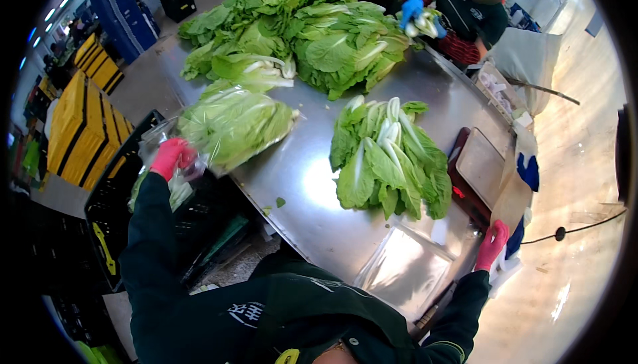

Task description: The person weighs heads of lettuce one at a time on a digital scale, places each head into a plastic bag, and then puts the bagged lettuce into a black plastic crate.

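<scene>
Over the steel counter (286, 198), bagging seems in hand, left fingers (181, 151) pinching the clear bag (229, 128), next wanting steady support; right fingers (498, 231), I can't tell.

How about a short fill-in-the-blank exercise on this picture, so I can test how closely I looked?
1. The grip clutching the clear bag around leafy greens is the person's ____ one.
2. That grip is gloved in ____.
3. On the metal table, as pictured, the scale stands to the ____ of the loose bunch.
4. At the upper right, the co-worker's glove is ____ in colour.

Missing words: left; pink; right; blue.
</scene>
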